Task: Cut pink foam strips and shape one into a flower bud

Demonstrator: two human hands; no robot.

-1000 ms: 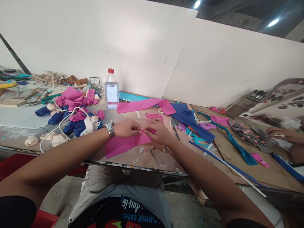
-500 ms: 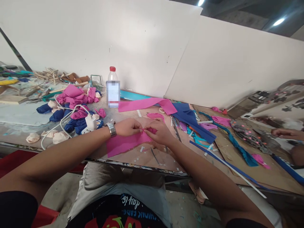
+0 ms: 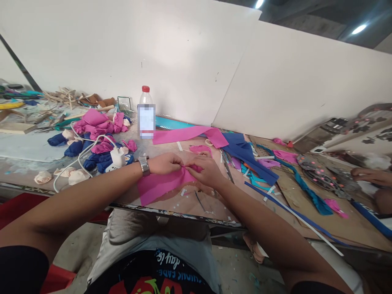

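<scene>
Left hand [image 3: 167, 163]: we are narrowly pinching a bright pink, thin papery strip [image 3: 159, 185].
Right hand [image 3: 204, 169]: we are pinching its gathered fold; uneven pulling could be tearing it.
Pink strip: trailing left beneath our hands; slack pinching could be letting it slip.
White, blocky plastic charger [image 3: 118, 156]: sitting left of our hands; our left forearm [image 3: 92, 194] might be bumping it.

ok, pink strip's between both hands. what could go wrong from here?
1. The left hand and right hand pinch the pink strip close together, so uneven tension could crease or tear it there.
2. The strip's near corner lies by the front edge of the table; a tug might drag it over.
3. The white plug and its cable sit close to the left forearm, which could snag them.
</scene>
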